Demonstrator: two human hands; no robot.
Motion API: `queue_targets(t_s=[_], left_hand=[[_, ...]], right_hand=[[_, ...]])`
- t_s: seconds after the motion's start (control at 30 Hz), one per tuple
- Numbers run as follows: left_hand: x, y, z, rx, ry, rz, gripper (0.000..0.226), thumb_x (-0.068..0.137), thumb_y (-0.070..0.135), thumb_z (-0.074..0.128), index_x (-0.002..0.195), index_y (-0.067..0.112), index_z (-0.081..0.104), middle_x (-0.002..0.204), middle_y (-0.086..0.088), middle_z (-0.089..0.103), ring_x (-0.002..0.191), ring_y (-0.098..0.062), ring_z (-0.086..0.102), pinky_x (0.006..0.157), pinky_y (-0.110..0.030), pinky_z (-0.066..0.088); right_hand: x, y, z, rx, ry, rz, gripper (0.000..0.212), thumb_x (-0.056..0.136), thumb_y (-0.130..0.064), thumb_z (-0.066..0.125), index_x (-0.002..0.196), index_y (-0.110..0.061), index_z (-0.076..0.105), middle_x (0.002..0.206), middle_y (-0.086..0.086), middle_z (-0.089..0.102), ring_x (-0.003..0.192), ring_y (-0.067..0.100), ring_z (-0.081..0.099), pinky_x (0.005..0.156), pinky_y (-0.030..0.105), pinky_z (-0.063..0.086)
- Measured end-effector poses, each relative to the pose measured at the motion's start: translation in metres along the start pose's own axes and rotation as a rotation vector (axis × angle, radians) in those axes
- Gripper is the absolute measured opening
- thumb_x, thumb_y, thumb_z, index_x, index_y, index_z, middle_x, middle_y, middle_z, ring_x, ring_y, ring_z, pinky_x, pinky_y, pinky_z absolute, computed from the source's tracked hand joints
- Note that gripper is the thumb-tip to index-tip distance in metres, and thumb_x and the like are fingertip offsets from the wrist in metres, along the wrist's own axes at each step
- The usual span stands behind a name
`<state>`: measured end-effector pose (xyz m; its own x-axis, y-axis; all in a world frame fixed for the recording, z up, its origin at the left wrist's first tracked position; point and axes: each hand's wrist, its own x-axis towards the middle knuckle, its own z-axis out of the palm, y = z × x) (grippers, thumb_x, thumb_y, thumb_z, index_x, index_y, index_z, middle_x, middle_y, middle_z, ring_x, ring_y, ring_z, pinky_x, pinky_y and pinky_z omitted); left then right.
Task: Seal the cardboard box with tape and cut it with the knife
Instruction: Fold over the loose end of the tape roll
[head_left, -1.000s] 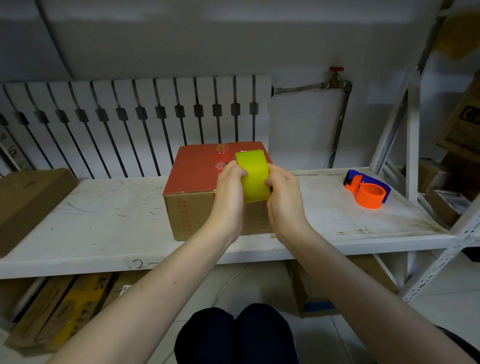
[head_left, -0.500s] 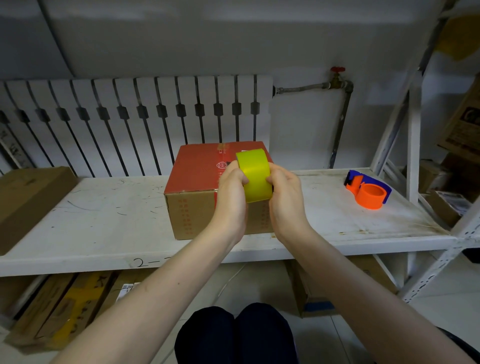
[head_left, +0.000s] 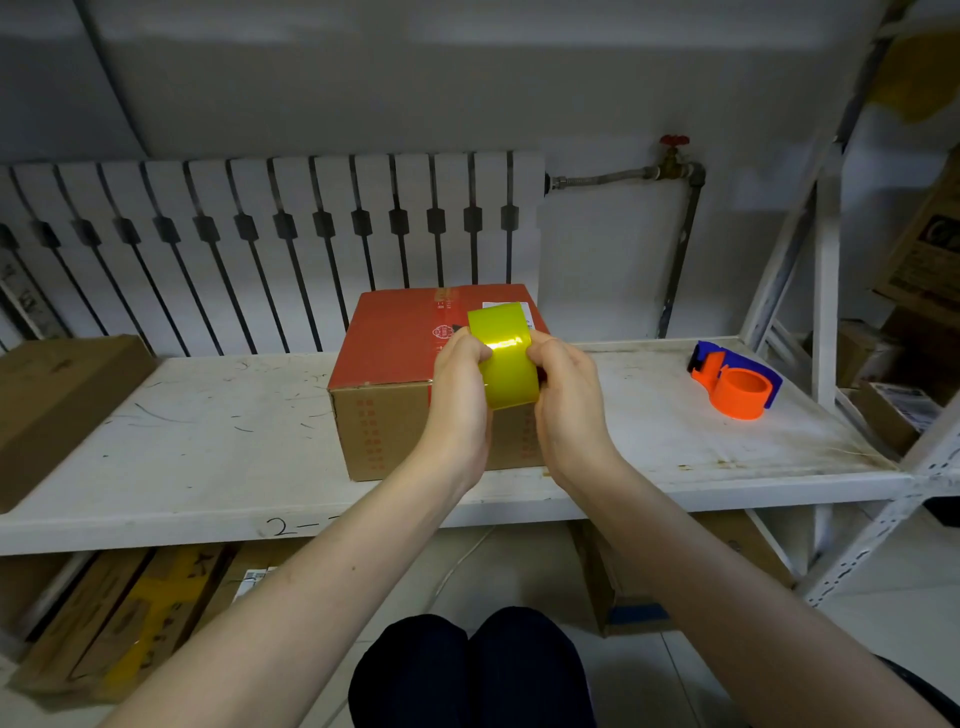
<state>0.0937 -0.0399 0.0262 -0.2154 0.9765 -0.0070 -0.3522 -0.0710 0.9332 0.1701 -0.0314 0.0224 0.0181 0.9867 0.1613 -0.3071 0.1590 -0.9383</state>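
A cardboard box (head_left: 395, 358) with a red top stands in the middle of the white shelf (head_left: 208, 441). In front of it, above its near right edge, I hold a yellow roll of tape (head_left: 506, 358) upright between both hands. My left hand (head_left: 460, 400) grips the roll's left side, its thumb on the outer face. My right hand (head_left: 569, 400) grips the right side, thumb pressed on the tape surface. No knife is in view.
An orange and blue tape dispenser (head_left: 735, 382) lies at the shelf's right end. A brown carton (head_left: 57, 400) sits at the left end. A radiator (head_left: 260, 234) lines the wall behind. Flat cartons lie under the shelf, and a rack with boxes stands at right.
Both hands have stayed in front of the box with the roll. The thumbs have shifted slightly on the tape's face, and the roll has turned a little.
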Motion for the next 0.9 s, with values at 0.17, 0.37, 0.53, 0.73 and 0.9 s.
queue_targets(t_s=[0.17, 0.37, 0.53, 0.73, 0.9], left_hand=[[-0.004, 0.001, 0.004, 0.087, 0.001, 0.009, 0.047, 0.074, 0.023, 0.043, 0.119, 0.016, 0.057, 0.120, -0.016, 0.062, 0.112, -0.034, 0.058, 0.101, -0.054, 0.045], [-0.006, 0.003, -0.002, 0.473, -0.259, 0.298, 0.038, 0.077, -0.008, 0.058, 0.110, 0.011, 0.060, 0.109, -0.015, 0.066, 0.097, -0.016, 0.063, 0.091, -0.031, 0.050], [0.008, 0.007, -0.009, 0.613, -0.143, 0.411, 0.026, 0.078, -0.005, 0.066, 0.104, -0.001, 0.061, 0.105, -0.022, 0.066, 0.095, -0.034, 0.065, 0.086, -0.040, 0.055], [0.009, -0.001, -0.012, 0.627, -0.082, 0.429, 0.024, 0.079, -0.002, 0.066, 0.102, 0.004, 0.060, 0.103, -0.022, 0.064, 0.093, -0.039, 0.062, 0.084, -0.050, 0.054], [0.010, -0.007, -0.013, 0.646, -0.057, 0.463, 0.027, 0.078, 0.000, 0.068, 0.102, 0.008, 0.059, 0.101, -0.017, 0.063, 0.092, -0.035, 0.062, 0.081, -0.041, 0.054]], right_hand=[[-0.003, 0.000, -0.001, -0.013, 0.024, -0.012, 0.025, 0.095, -0.014, 0.041, 0.081, -0.022, 0.060, 0.092, 0.004, 0.064, 0.093, 0.024, 0.061, 0.080, 0.034, 0.053], [0.026, -0.005, -0.014, 0.122, 0.068, 0.139, 0.028, 0.085, -0.016, 0.049, 0.105, 0.001, 0.058, 0.099, 0.021, 0.064, 0.092, 0.030, 0.063, 0.085, 0.040, 0.054], [0.025, -0.005, -0.028, -0.112, -0.029, -0.075, 0.026, 0.093, -0.012, 0.052, 0.117, -0.003, 0.058, 0.112, 0.017, 0.064, 0.100, 0.024, 0.064, 0.089, 0.037, 0.054], [0.022, -0.007, -0.043, -0.720, 0.043, -0.557, 0.016, 0.085, -0.016, 0.067, 0.100, -0.013, 0.070, 0.093, -0.001, 0.065, 0.084, 0.005, 0.062, 0.072, 0.009, 0.050], [0.024, -0.009, -0.045, -0.765, 0.067, -0.518, 0.010, 0.085, -0.020, 0.067, 0.092, -0.015, 0.072, 0.088, -0.002, 0.066, 0.080, 0.009, 0.063, 0.072, 0.024, 0.056]])
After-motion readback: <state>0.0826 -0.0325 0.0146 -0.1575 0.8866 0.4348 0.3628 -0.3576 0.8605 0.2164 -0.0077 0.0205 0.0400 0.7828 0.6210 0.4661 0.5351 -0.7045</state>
